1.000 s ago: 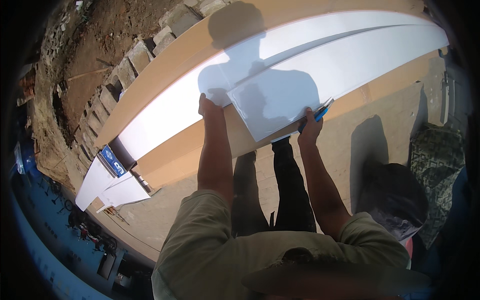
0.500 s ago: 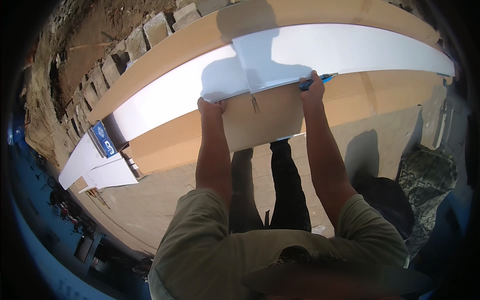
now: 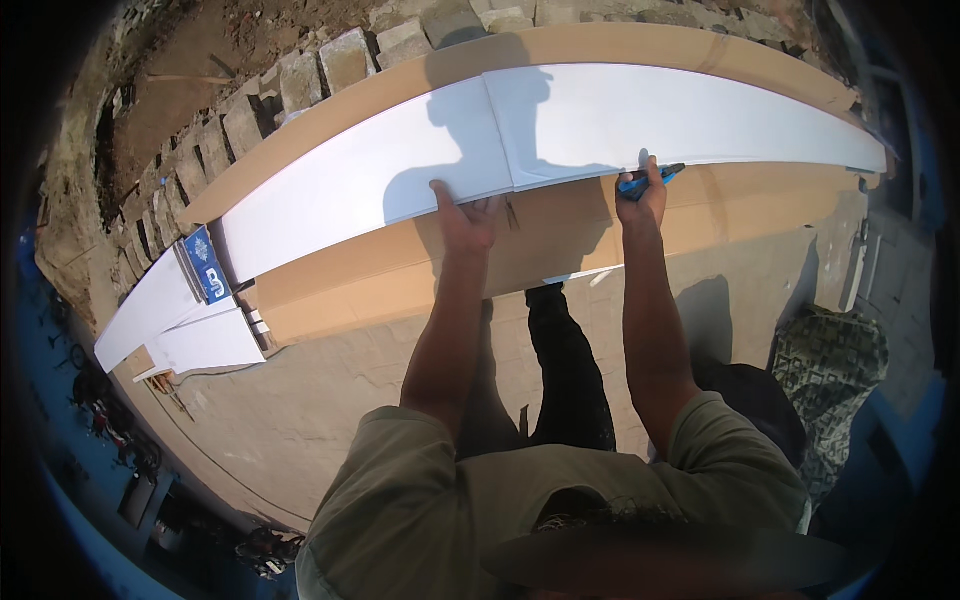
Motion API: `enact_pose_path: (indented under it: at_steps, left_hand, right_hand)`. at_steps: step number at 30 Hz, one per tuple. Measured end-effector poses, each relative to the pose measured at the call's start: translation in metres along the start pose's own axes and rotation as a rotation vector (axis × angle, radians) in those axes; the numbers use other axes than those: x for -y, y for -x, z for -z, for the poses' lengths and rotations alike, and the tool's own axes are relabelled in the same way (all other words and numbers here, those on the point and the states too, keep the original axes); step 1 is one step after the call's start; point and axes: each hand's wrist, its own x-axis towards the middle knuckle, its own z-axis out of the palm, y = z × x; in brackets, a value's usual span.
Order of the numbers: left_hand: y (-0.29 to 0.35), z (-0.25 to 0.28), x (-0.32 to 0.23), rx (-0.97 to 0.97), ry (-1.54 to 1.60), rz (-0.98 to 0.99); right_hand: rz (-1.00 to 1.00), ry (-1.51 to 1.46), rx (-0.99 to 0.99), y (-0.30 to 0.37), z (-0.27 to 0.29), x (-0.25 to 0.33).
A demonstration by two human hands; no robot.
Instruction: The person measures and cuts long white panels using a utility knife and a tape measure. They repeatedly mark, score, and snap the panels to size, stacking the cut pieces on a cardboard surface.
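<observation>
Reaching forward | left hand (image 3: pixel 468 225) spread at panel (image 3: pixel 340 185) | right hand (image 3: pixel 645 203) clasping tool (image 3: pixel 633 188)

Row of rough stone blocks (image 3: pixel 348 60) along far side, approx. end to end, curving down to L. Beyond: brown dirt (image 3: pixel 225 45) w/ thin stick (image 3: pixel 188 79) lying across. Far L: blue-and-white box (image 3: pixel 207 270), tilted. Motorbikes (image 3: pixel 118 440) lower L, in shade, details n/c; blue surface (image 3: pixel 90 535) nr. them. R side: mottled grey-green cloth (image 3: pixel 835 350), crumpled, next to dark rounded bundle (image 3: pixel 752 400), type unclear. Pale paved ground (image 3: pixel 340 390) betw.
</observation>
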Motion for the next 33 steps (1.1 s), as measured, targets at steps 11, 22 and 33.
enact_pose_path:
  at_steps: [11, 22, 33]
  left_hand:
    - [0.129, -0.015, -0.123, 0.001, 0.354, -0.249]
    - [0.342, -0.102, -0.17, 0.23, 0.112, -0.455]
    - [0.518, -0.235, -0.165, 0.133, -0.859, -1.17]
  right_hand:
    - [0.058, 0.181, 0.018, 0.165, -0.093, 0.135]
    - [0.094, 0.245, 0.012, 0.208, -0.102, 0.225]
    - [-0.268, 0.046, 0.009, 0.158, -0.075, 0.2]
